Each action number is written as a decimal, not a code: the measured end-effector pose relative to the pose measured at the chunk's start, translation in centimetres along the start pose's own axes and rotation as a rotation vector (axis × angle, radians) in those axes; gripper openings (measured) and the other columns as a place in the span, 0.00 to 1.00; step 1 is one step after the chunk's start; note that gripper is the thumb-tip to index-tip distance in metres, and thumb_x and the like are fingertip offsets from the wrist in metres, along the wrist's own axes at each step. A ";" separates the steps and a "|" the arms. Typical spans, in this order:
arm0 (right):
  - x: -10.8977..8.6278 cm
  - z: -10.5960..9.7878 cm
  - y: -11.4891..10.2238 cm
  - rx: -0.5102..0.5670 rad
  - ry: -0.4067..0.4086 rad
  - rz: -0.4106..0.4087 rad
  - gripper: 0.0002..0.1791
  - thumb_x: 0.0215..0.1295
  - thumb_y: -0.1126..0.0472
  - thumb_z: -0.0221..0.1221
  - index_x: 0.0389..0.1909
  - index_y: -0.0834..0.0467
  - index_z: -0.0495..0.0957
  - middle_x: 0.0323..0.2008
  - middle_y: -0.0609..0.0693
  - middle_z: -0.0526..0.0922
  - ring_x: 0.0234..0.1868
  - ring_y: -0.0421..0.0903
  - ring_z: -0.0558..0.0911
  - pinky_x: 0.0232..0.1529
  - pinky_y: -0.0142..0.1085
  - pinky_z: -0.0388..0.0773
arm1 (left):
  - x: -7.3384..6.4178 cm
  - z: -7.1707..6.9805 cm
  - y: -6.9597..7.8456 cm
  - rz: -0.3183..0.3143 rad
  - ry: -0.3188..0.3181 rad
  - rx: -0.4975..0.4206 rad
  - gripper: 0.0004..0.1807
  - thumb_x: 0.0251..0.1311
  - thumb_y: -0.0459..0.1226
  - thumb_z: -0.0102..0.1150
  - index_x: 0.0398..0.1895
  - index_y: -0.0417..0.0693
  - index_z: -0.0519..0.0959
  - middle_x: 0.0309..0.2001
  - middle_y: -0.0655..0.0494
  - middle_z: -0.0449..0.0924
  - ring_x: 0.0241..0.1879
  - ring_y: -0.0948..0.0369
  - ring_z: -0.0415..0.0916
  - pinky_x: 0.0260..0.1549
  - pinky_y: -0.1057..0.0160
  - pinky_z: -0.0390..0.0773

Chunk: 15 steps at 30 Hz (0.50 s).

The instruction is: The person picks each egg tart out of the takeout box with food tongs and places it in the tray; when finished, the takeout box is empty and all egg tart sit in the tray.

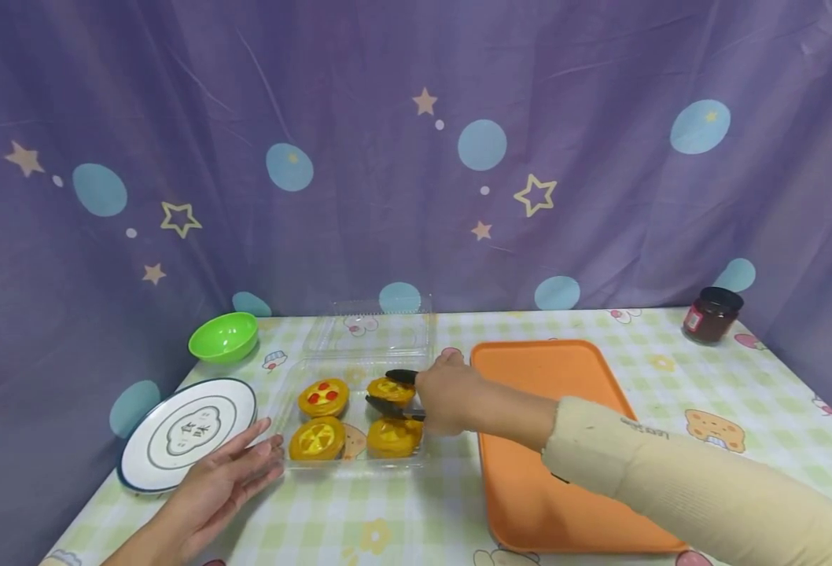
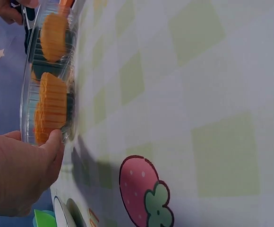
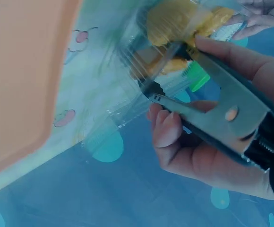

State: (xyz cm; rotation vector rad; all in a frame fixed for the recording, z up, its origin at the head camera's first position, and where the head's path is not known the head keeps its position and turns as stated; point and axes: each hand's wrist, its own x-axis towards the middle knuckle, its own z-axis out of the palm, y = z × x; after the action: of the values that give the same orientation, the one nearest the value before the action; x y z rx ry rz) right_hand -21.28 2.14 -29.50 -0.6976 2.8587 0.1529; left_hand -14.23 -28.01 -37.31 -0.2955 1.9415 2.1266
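My right hand (image 1: 450, 393) grips a pair of tongs (image 3: 234, 101) with dark tips and metal arms. The tongs' spread tips lie on either side of the back right egg tart (image 1: 390, 388); whether they touch it, I cannot tell. Several tarts sit in a hinged clear plastic box (image 1: 355, 464), its lid (image 1: 381, 334) folded back. A front right tart (image 1: 393, 437), a front left one (image 1: 317, 439) and a back left one with red spots (image 1: 324, 398) are visible. My left hand (image 1: 226, 477) has extended fingers at the box's left side, touching it in the left wrist view (image 2: 30, 165).
An orange tray (image 1: 529, 495) lies right of the box, under my right forearm. To the left are a white plate (image 1: 143, 444) with a dark rim and a green bowl (image 1: 223, 338). A dark-lidded jar (image 1: 712, 316) stands at the far right, and a purple curtain (image 1: 388, 157) hangs behind.
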 end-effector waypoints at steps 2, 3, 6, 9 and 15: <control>-0.1 0.2 0.1 0.001 0.018 -0.017 0.07 0.58 0.57 0.62 0.34 0.57 0.80 0.60 0.68 0.71 0.61 0.61 0.65 0.45 0.39 0.82 | 0.1 -0.1 -0.1 -0.003 0.002 -0.002 0.36 0.72 0.35 0.47 0.76 0.43 0.42 0.73 0.34 0.45 0.63 0.60 0.65 0.62 0.58 0.72; -0.1 0.3 0.1 0.001 0.034 -0.029 0.05 0.58 0.58 0.62 0.31 0.57 0.80 0.57 0.66 0.74 0.60 0.60 0.66 0.42 0.38 0.82 | 0.1 -0.1 -0.1 -0.003 0.004 -0.004 0.36 0.72 0.35 0.47 0.76 0.43 0.42 0.73 0.34 0.45 0.62 0.60 0.66 0.62 0.58 0.72; -0.3 0.5 0.4 -0.006 0.094 -0.075 0.10 0.58 0.59 0.62 0.21 0.54 0.75 0.39 0.57 0.79 0.53 0.57 0.71 0.36 0.37 0.82 | 0.0 -0.1 -0.1 0.004 0.004 0.000 0.37 0.72 0.35 0.48 0.76 0.43 0.43 0.73 0.34 0.46 0.62 0.61 0.67 0.62 0.58 0.72; -0.4 0.9 0.9 0.008 0.152 -0.122 0.12 0.57 0.59 0.63 0.18 0.55 0.73 0.31 0.54 0.77 0.48 0.56 0.73 0.42 0.41 0.82 | 0.0 -0.1 0.0 0.011 0.001 0.000 0.37 0.72 0.36 0.48 0.76 0.43 0.43 0.73 0.34 0.46 0.60 0.63 0.68 0.62 0.59 0.72; -0.3 1.8 2.4 0.133 0.270 -0.222 0.16 0.49 0.61 0.66 0.12 0.57 0.70 0.26 0.55 0.76 0.41 0.52 0.72 0.43 0.37 0.77 | 0.0 0.0 0.0 0.013 -0.001 0.016 0.36 0.72 0.35 0.47 0.76 0.41 0.42 0.73 0.33 0.46 0.61 0.61 0.67 0.62 0.59 0.72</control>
State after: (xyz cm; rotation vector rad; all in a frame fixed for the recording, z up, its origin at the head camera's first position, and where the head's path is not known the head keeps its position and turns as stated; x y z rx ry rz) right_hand -21.82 4.72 -31.09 -1.0720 2.9747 -0.1756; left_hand -14.22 -28.01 -37.34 -0.2801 1.9644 2.1176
